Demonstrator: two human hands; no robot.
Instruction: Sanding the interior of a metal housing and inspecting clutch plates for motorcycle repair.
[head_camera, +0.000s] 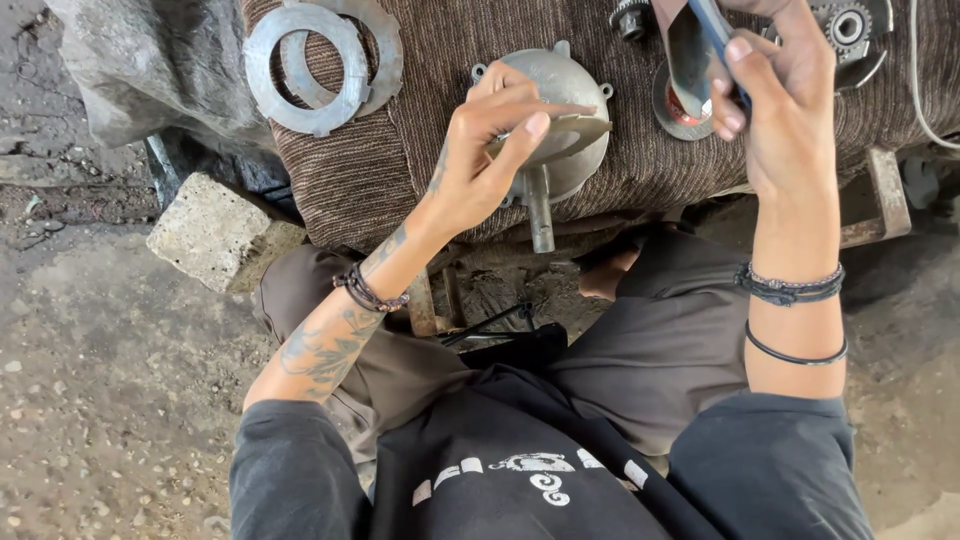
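Tan gasket (560, 135) pinched by left hand (490, 150); right hand (775, 110) grips blue tool (715, 35).

A thin beige card-like gasket sheet (560, 135) is pinched between the thumb and fingers of the left hand (490, 150), above a round grey cast-metal cover with a short shaft (555, 175). A dark flat blue-edged strip (700, 45) is gripped in the right hand (780, 110), farther right. Both parts are set over a brown ribbed cloth (400, 170). Flat grey steel rings (320, 65) are stacked at the far left, and a pale stone block (215, 230) is seen on the ground below them.
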